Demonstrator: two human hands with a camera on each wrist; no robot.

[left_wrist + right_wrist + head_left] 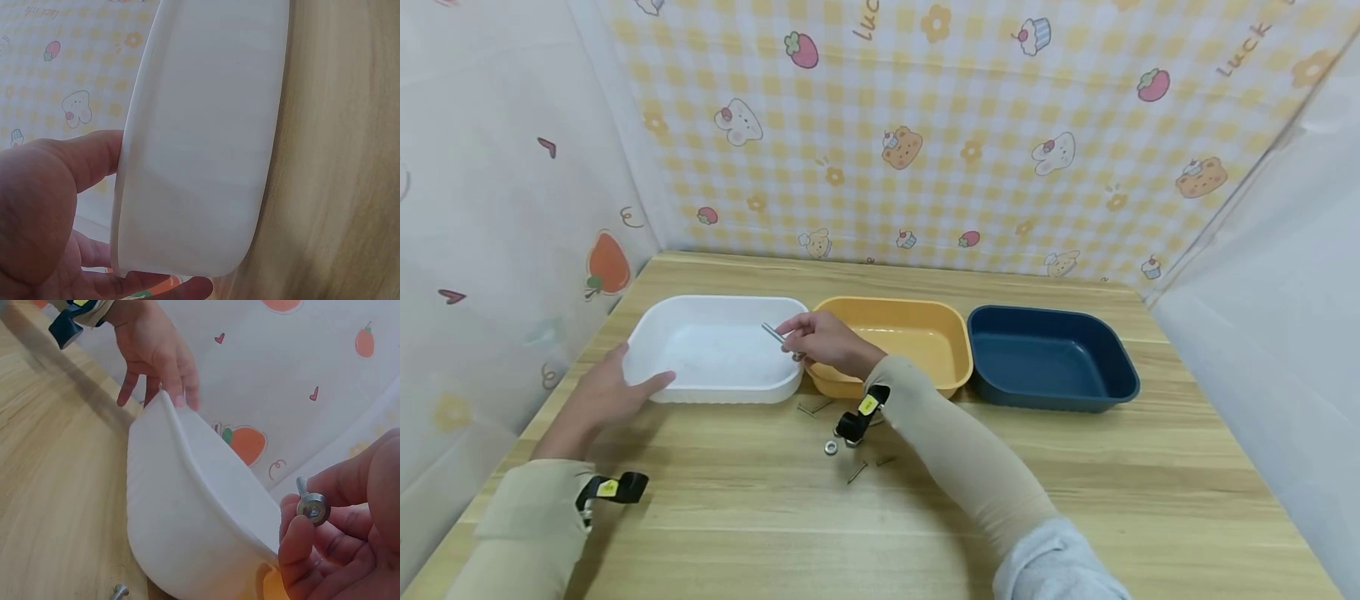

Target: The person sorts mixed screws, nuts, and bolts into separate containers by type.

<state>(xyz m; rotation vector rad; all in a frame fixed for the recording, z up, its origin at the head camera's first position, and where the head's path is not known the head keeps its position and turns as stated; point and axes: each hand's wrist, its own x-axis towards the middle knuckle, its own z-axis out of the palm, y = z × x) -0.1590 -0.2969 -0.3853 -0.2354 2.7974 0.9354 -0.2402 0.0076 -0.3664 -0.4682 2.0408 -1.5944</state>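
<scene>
My right hand (pixel 831 340) pinches a silvery metal bolt (pixel 314 508) between thumb and fingers, its round recessed head facing the right wrist camera. The bolt's shank reaches over the right end of the white plastic bin (pixel 722 393), above its floor. At the bin's left end, my left hand (pixel 606 393) holds the corner, with the thumb at the front rim and the fingers around the end wall. In the left wrist view, the bin's outer side (pixel 200 137) fills the middle, and some fingers are partly hidden behind it.
A yellow bin (pixel 925 342) and a dark blue bin (pixel 1052 400) stand in a row to the right. On the wooden table before them lie a nut (pixel 831 447), a thin screw (pixel 857 472) and several other small metal pieces, partly hidden by the right wrist camera.
</scene>
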